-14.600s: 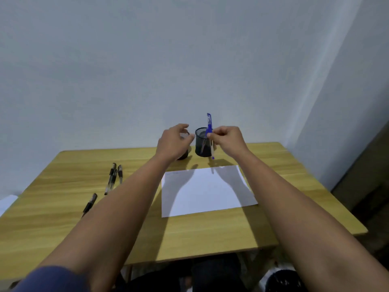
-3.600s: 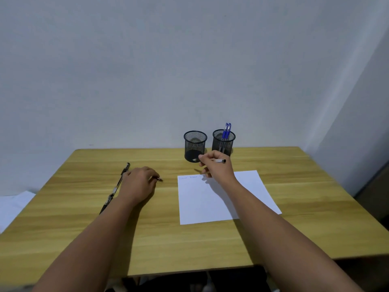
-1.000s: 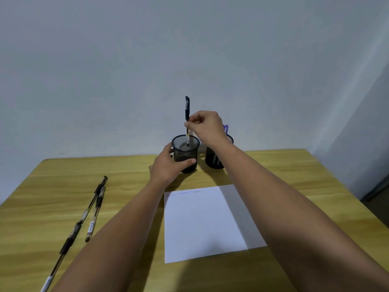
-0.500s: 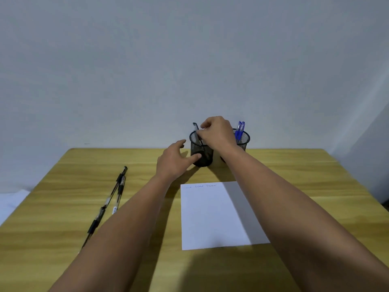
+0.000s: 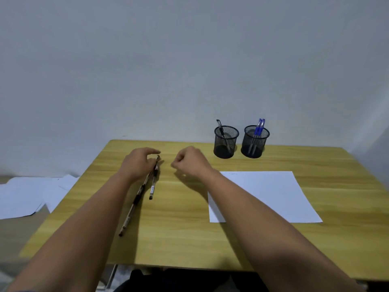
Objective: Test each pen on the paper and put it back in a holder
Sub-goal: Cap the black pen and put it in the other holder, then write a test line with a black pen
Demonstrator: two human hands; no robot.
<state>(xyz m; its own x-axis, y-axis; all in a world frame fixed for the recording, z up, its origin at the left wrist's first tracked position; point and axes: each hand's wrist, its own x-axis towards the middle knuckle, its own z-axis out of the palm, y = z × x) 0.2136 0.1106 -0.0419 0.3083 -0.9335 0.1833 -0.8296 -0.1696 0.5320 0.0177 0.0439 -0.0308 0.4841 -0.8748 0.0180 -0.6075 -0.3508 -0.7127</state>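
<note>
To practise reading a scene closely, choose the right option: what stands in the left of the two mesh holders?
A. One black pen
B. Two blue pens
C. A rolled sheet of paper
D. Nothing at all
A: a single black pen leans in the left mesh holder, while the two blue pens stand in the right mesh holder.
</note>
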